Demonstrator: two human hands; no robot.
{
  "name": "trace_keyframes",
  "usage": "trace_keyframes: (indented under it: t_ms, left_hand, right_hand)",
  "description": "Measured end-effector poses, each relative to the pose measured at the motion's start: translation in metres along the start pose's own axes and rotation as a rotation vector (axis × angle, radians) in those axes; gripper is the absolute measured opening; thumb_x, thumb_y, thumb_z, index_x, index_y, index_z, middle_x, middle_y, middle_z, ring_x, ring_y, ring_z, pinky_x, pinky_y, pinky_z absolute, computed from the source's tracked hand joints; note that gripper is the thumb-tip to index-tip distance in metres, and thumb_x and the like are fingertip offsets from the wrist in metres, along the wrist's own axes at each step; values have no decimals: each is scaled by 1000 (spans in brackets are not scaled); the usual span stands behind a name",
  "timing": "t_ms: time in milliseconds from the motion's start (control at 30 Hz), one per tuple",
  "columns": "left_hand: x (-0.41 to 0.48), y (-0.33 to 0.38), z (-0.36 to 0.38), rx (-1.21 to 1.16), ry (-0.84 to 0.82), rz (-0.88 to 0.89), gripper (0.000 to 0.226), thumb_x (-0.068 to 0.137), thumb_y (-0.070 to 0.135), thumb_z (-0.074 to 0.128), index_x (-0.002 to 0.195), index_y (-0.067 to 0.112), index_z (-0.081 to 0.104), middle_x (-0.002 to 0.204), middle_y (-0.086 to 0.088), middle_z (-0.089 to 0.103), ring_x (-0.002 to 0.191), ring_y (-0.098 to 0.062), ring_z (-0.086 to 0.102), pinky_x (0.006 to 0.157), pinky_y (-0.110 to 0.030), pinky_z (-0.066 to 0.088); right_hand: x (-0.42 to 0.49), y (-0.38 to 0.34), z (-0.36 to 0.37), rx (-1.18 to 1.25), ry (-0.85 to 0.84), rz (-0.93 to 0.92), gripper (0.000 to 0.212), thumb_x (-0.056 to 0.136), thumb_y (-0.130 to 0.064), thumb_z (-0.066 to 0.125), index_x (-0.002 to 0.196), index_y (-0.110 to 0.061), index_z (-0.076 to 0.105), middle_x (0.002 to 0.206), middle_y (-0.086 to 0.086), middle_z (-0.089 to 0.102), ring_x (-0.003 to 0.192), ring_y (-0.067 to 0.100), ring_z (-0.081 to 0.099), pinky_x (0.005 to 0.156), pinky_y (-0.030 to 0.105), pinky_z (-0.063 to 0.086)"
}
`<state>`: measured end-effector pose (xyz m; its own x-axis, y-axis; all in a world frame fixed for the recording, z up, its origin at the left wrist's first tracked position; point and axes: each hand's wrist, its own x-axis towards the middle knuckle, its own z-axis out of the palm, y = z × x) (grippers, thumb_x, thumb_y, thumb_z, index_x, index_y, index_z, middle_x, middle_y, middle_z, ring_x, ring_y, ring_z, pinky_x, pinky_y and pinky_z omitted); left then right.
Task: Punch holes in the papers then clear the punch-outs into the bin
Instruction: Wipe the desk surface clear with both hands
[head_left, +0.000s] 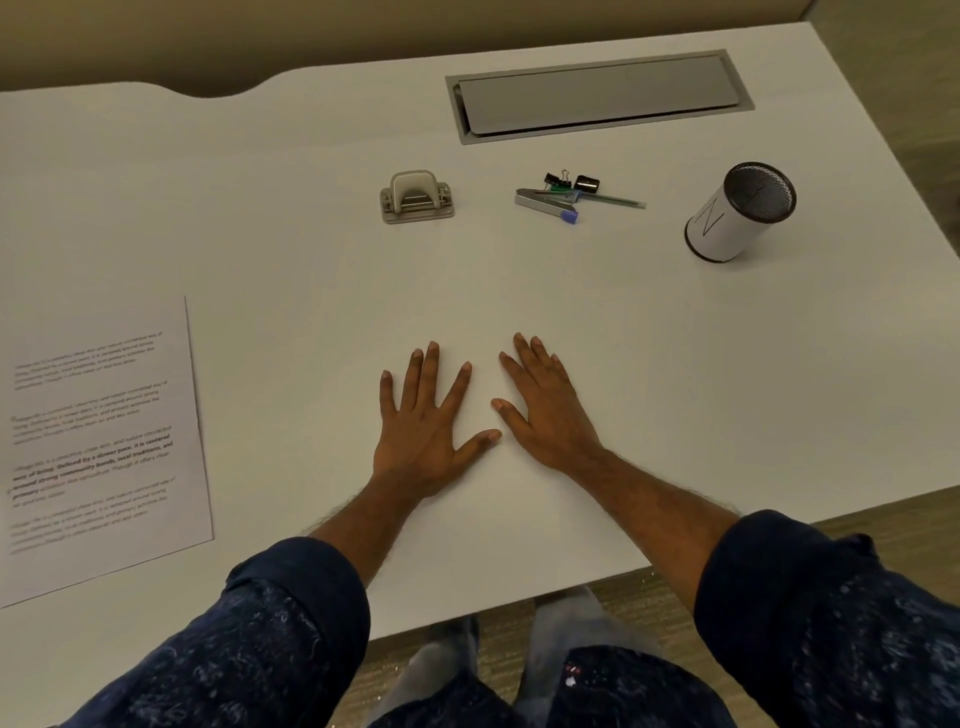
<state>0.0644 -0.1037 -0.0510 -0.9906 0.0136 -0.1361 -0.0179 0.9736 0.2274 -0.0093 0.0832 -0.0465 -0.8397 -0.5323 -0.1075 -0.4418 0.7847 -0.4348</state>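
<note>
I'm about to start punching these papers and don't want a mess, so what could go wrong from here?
1. The papers lie at the far left, running past the picture's left edge, while the hole punch sits apart mid-desk; dragging the sheets over could skew the stack.
2. The mesh cup, seemingly the bin, stands far right, so punch-outs may scatter on the way.
3. The stapler and binder clips lie along that path and could catch them.

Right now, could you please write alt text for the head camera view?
Both hands, left hand and right hand, rest flat and empty on a white desk. Beyond them sit a hole punch, stapler and mesh bin; printed papers lie left.
</note>
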Motion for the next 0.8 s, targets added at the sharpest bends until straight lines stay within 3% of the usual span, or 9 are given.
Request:
trace_keyframes:
  t_ms: [300, 467, 600, 700, 733, 800]
  left_hand:
    - [0, 13, -2, 67, -34, -11, 89, 87, 82, 9, 157, 27, 4, 165, -9, -14, 151, -26, -18, 119, -58, -8]
    - [0, 5, -10, -34, -31, -24, 79, 91, 76, 12, 157, 32, 4, 165, -6, -15, 150, -22, -20, 120, -54, -9]
    - [9, -3, -24, -628, 190, -207, 63, 97, 53, 45, 151, 22, 35, 162, -3, 22, 151, -18, 14, 122, -38, 12]
    - [19, -11, -38, -1002, 306, -404, 43, 95, 33, 62, 134, 15, 58, 141, 2, 54, 133, -13, 47, 107, -11, 35]
    - [21, -13, -43, -1094, 304, -457, 39, 93, 30, 64, 129, 14, 62, 132, 3, 61, 126, -13, 55, 100, -8, 40]
    - [25, -18, -50, -1297, 290, -555, 26, 93, 25, 66, 116, 13, 70, 116, 1, 71, 114, -17, 65, 96, -21, 51]
  right_hand:
    - [0, -1, -1, 9, 5, -4, 62, 98, -41, 42, 152, -17, 23, 163, 5, 6, 151, 18, -3, 122, 36, 0]
    - [0, -2, -4, 68, 19, 4, 60, 98, -38, 45, 151, -16, 27, 163, 3, 10, 151, 17, 0, 122, 35, 1]
    - [0, -2, -8, 160, 91, 8, 52, 96, -33, 53, 144, -13, 42, 158, 3, 27, 150, 17, 11, 122, 34, 10]
    - [0, -2, -11, 218, 129, 5, 46, 95, -27, 57, 138, -11, 50, 153, 4, 38, 148, 18, 19, 122, 34, 15]
    - [0, -3, -12, 228, 136, -3, 44, 95, -25, 58, 136, -11, 53, 151, 4, 41, 148, 19, 22, 121, 34, 17]
    - [2, -5, -14, 252, 148, -16, 41, 94, -22, 59, 132, -10, 56, 147, 5, 46, 146, 20, 26, 121, 34, 19]
